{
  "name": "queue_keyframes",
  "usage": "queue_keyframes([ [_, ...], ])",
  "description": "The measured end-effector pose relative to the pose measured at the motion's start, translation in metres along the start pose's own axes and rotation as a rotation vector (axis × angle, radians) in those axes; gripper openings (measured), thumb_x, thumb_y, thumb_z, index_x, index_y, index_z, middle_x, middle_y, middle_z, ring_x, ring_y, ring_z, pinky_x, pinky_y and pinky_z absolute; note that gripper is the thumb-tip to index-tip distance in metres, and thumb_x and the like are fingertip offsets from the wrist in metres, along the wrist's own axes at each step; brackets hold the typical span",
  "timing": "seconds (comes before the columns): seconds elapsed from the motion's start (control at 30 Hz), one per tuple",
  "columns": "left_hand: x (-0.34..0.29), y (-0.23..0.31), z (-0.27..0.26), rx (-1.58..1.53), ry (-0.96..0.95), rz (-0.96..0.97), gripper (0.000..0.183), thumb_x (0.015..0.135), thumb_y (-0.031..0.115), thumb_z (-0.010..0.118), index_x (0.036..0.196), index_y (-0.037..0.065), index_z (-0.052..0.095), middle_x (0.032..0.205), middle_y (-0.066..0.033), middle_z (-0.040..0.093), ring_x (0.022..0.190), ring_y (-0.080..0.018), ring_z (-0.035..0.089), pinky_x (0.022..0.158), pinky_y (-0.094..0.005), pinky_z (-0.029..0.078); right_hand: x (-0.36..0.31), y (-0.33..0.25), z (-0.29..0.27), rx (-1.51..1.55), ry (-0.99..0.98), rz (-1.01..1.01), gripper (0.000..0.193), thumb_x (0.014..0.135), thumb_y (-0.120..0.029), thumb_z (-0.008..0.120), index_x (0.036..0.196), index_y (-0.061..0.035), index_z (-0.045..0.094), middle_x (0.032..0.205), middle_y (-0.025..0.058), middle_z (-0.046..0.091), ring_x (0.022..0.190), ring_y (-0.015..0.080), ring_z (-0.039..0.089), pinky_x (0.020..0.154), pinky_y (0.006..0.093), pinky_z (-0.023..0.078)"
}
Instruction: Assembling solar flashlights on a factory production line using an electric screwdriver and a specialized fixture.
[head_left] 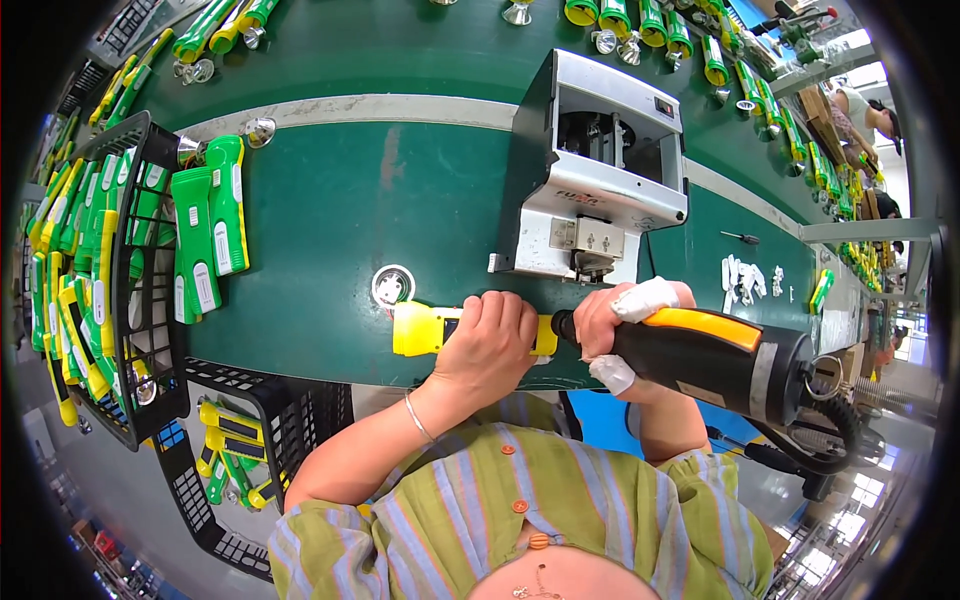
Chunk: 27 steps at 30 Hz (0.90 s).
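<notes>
Yellow torch casing (420,329) lies at the table's (340,200) near edge under the left hand's (487,340) clamped fingers; right hand (612,325) grips an electric screwdriver (715,360).

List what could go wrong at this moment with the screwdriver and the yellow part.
1. The left hand covers the yellow housing right beside the tip of the electric screwdriver; a slip might jab the fingers.
2. The housing lies at the near edge of the green belt, so a push could tip it off.
3. The loose reflector rests close to the housing and could be knocked away.
</notes>
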<state>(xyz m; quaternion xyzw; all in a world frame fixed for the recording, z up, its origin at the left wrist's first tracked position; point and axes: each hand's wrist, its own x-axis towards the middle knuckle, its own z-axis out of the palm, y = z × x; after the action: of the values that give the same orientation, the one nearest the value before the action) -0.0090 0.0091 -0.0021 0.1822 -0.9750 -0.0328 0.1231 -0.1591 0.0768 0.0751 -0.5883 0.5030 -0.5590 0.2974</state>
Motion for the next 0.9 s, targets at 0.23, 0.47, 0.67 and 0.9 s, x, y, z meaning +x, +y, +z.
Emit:
queue_keyframes([
  [0.23, 0.002, 0.000, -0.002, -0.045, 0.003, -0.008, 0.041, 0.064, 0.039, 0.063, 0.084, 0.005, 0.054, 0.077, -0.0056, 0.044, 0.075, -0.0200, 0.044, 0.068, -0.0313, 0.035, 0.005, 0.003, -0.006, -0.007, -0.032, -0.015, 0.036, 0.073, -0.011, 0.070, 0.096, -0.0105, 0.042, 0.066, 0.0044, 0.053, 0.058, 0.0173, 0.052, 0.057, 0.0334, 0.045],
  [0.47, 0.012, 0.000, 0.000, -0.044, 0.026, -0.057, 0.041, 0.062, 0.038, 0.065, 0.083, 0.005, 0.053, 0.078, -0.0064, 0.046, 0.076, -0.0204, 0.044, 0.068, -0.0320, 0.035, 0.029, -0.039, -0.023, 0.269, 0.243, -0.143, 0.027, 0.073, -0.027, 0.066, 0.073, -0.0092, 0.046, 0.067, -0.0003, 0.047, 0.058, 0.0103, 0.047, 0.062, 0.0271, 0.036],
  [0.67, 0.013, 0.002, 0.000, -0.037, 0.012, -0.056, 0.040, 0.062, 0.037, 0.066, 0.082, 0.005, 0.052, 0.079, -0.0065, 0.046, 0.076, -0.0200, 0.045, 0.068, -0.0318, 0.036, 0.048, -0.030, -0.036, 0.300, -0.039, -0.013, 0.030, 0.071, -0.029, 0.068, 0.065, -0.0079, 0.047, 0.062, 0.0012, 0.048, 0.054, 0.0136, 0.050, 0.057, 0.0289, 0.039],
  [0.9, 0.014, -0.002, -0.003, -0.090, 0.061, -0.093, 0.046, 0.060, 0.040, 0.068, 0.088, 0.006, 0.053, 0.083, -0.0056, 0.047, 0.080, -0.0190, 0.045, 0.070, -0.0323, 0.036, 0.060, -0.022, -0.024, 0.317, 0.136, 0.299, 0.024, 0.067, -0.019, 0.066, 0.069, -0.0049, 0.047, 0.063, 0.0048, 0.048, 0.054, 0.0157, 0.046, 0.056, 0.0291, 0.037],
])
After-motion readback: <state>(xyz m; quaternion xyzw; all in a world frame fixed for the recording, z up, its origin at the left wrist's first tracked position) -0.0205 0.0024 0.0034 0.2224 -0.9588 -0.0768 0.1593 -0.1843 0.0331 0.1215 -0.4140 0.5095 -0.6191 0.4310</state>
